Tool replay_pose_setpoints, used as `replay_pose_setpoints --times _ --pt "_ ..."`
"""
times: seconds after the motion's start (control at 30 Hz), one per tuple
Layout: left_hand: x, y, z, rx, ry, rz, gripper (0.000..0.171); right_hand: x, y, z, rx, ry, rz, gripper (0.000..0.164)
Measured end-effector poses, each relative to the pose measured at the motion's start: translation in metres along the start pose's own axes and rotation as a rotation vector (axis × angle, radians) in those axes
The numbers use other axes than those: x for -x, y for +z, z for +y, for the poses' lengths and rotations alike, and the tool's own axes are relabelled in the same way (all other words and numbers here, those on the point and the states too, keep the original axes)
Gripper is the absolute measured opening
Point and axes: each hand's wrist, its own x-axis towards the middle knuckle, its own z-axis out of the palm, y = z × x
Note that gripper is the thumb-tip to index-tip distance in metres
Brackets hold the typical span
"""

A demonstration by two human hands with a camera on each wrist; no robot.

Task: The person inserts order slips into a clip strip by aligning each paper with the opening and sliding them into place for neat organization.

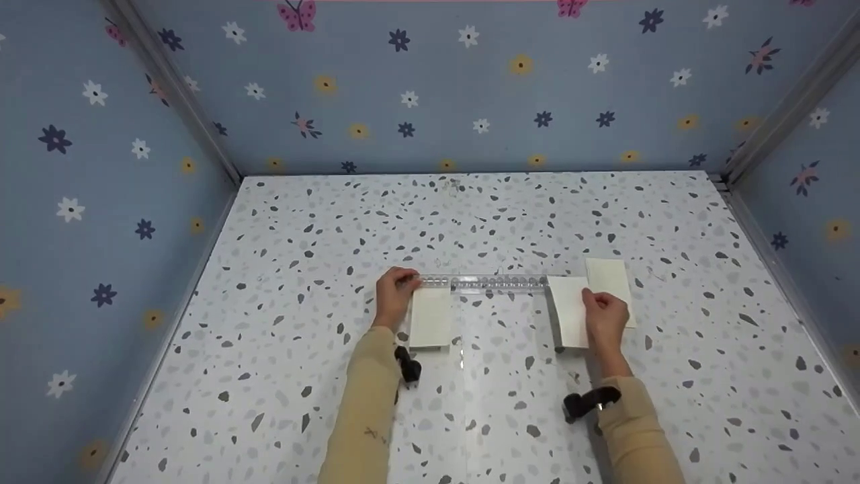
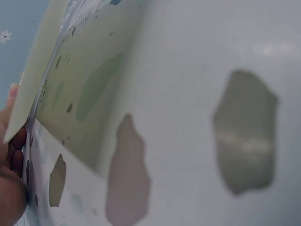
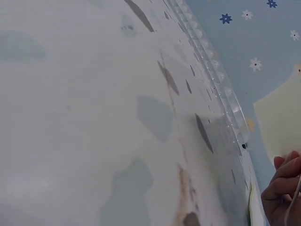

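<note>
A clear plastic strip [image 1: 500, 283] with a row of round shapes runs left to right between the hands. My left hand [image 1: 394, 296] grips its left end, where a pale cream paper piece [image 1: 430, 317] hangs toward me over the strip. In the left wrist view this paper [image 2: 35, 66] stands up beside the fingers. My right hand [image 1: 606, 317] pinches the right edge of a second cream paper [image 1: 568, 312], which covers the strip's right end and bends up off the table. The right wrist view shows the bumpy strip [image 3: 211, 66] and the right hand [image 3: 284, 186] at a paper.
Another cream paper [image 1: 610, 272] lies behind the right hand, partly covered by it. The speckled white table [image 1: 322, 228] is bounded by blue flowered panels [image 1: 437, 81] at the back and both sides. Black wrist cameras [image 1: 408, 366] sit on the sleeves.
</note>
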Motion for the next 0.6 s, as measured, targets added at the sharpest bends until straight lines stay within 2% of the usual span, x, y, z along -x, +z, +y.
replay_pose_setpoints --times 0.17,0.6 --pt "-0.001 0.0 -0.002 -0.015 -0.023 0.001 0.015 0.002 0.003 0.002 0.021 0.018 -0.003 0.032" --pt "0.0 0.0 -0.002 0.003 -0.003 -0.003 0.015 0.007 0.012 0.007 0.042 0.084 -0.001 0.029"
